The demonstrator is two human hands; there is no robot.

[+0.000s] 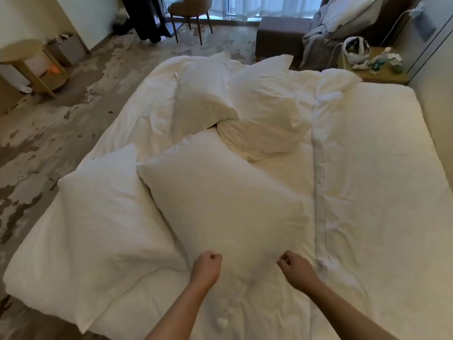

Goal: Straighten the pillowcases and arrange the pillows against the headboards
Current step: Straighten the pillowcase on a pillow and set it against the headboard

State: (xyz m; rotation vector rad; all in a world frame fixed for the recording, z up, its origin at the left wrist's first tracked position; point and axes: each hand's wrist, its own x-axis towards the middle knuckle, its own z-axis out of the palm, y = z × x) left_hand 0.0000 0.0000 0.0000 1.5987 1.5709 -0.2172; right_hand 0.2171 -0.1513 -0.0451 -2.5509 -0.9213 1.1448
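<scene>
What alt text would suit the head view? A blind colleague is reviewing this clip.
Both hands, left hand and right hand, grip the near edge of a white pillow lying on a rumpled white bed. Another pillow lies to its left, and two more pillows sit farther away.

4 pillows (pixel 220 204), 2 hands (pixel 207 266), 1 chair (pixel 190 8), 2 side tables (pixel 31 62)

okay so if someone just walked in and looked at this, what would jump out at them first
Most likely the two hands, left hand and right hand, gripping the near edge of the big white pillow at the middle of the bed. Next, three more white pillows: one lying to its left, two rumpled at the far end. Beyond the bed, the blotchy floor stands out.
</scene>
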